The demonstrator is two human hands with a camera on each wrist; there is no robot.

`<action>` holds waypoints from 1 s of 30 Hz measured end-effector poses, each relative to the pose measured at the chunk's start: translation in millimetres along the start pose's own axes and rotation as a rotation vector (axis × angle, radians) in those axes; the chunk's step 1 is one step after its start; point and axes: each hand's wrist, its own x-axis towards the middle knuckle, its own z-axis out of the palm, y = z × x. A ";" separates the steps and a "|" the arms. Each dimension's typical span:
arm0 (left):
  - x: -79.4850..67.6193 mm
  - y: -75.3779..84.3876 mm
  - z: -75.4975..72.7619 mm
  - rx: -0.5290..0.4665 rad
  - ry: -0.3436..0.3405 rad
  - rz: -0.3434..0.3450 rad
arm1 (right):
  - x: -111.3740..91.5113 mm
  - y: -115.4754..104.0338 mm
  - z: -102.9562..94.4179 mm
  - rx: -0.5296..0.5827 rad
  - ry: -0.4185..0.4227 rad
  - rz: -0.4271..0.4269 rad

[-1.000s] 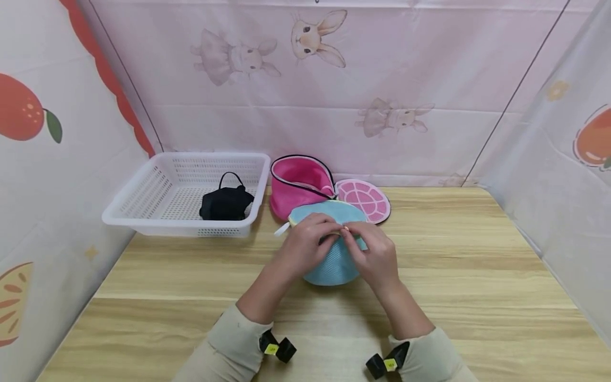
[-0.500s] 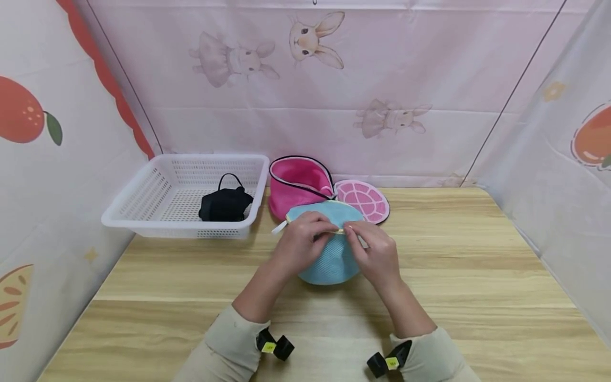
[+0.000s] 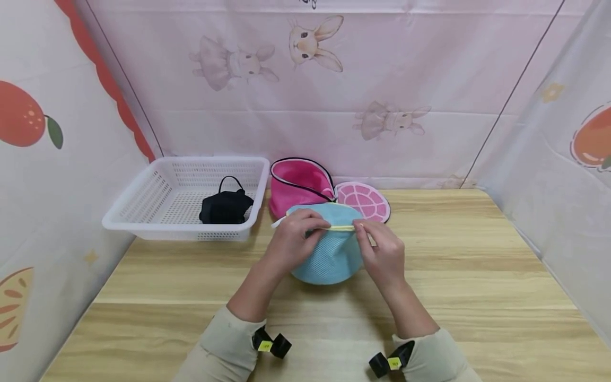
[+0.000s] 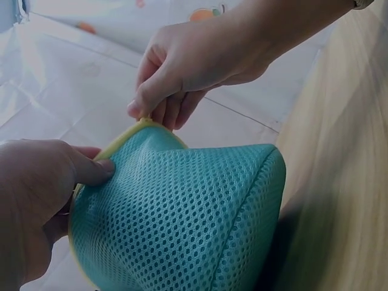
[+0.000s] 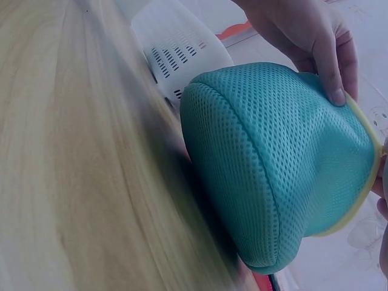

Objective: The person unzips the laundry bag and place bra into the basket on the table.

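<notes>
A light blue mesh laundry bag (image 3: 329, 260) with a yellow zipper edge stands on the table before me. My left hand (image 3: 293, 241) grips its rim, the thumb on the mesh just below the yellow trim in the left wrist view. At the right, my right hand (image 3: 382, 249) pinches a small yellow piece on the zipper line, likely the zipper pull; the fingertips largely cover it. A stretch of yellow zipper (image 3: 341, 228) shows taut between both hands. The bag's round blue top (image 3: 334, 212) lies tipped back behind them.
A pink mesh bag (image 3: 286, 197) stands behind the blue one, its pink patterned lid (image 3: 363, 200) folded out to the right. To the left is a white perforated basket (image 3: 176, 229) holding a black fabric item (image 3: 224, 208) with a loop. Printed cloth walls enclose the wooden table (image 3: 453, 265).
My hands have moved apart: the right one slid to the right along the zipper, the left one shifted slightly left. More yellow zipper now shows between them.
</notes>
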 end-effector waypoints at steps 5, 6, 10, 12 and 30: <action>0.4 -2.3 -2.5 -0.042 0.050 0.019 | 2.2 0.8 -2.1 0.012 0.054 -0.001; 0.5 -3.3 -3.2 -0.054 0.060 0.020 | 2.6 1.1 -2.4 0.013 0.063 -0.002; 0.9 -6.3 -6.0 -0.087 0.082 0.025 | 3.4 1.8 -2.9 0.018 0.086 -0.009; 0.7 -7.7 -6.8 -0.093 0.088 0.027 | 3.5 1.8 -2.7 0.018 0.095 -0.016; 0.4 3.5 4.7 0.027 -0.016 0.075 | -0.3 -8.4 2.9 -0.021 0.079 -0.100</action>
